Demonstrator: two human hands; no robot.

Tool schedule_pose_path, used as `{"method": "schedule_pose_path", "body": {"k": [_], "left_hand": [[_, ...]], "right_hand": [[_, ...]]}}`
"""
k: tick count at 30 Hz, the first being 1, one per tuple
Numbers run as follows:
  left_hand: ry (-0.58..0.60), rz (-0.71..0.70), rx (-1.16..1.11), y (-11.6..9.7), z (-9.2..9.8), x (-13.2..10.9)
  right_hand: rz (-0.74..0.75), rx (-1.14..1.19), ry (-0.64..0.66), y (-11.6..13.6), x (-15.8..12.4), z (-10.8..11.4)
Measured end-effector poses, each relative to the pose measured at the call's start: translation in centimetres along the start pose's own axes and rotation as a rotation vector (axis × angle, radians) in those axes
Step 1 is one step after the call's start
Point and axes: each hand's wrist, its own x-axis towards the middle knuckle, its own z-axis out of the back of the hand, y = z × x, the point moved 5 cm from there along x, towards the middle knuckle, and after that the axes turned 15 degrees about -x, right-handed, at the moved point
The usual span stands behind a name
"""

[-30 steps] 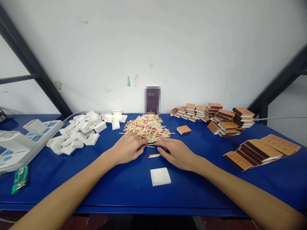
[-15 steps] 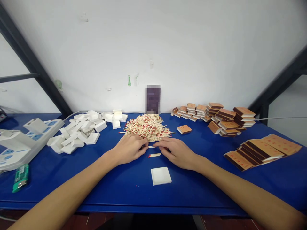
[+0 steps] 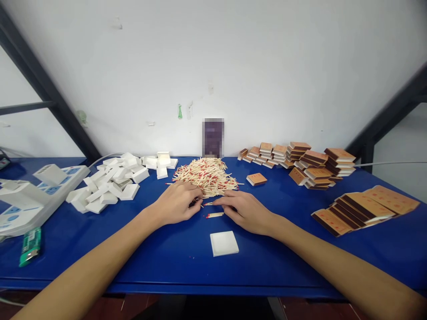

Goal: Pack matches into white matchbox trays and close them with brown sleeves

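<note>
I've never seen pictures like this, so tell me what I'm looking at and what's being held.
There's no machine: these are a person's bare left hand and right hand, filmed by one camera worn on the head, looking forward and down. On the blue table lie a heap of matches, white trays to the left, orange matchboxes to the right and one white tray in front. The fingers are beside loose matches; whether they grip any is unclear.

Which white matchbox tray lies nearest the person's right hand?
The white rectangular cardboard tray lying alone, closer than the right hand to the near edge of the blue table. The other white trays cluster farther back, leftward.
</note>
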Motion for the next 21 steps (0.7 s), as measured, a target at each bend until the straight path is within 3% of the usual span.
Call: {"method": "schedule_pose_path", "body": {"k": [4, 11, 21], "left_hand": [[-0.053, -0.023, 0.010, -0.21, 0.66, 0.03], [0.061, 0.003, -0.042, 0.04, 0.37, -0.06], [0.093, -0.005, -0.038, 0.28, 0.52, -0.10]], "right_hand": [[0.008, -0.044, -0.043, -0.16, -0.17, 0.32], [-0.006, -0.050, -0.048, -0.11, -0.17, 0.47], [0.023, 0.075, -0.021, 0.36, -0.25, 0.61]]}}
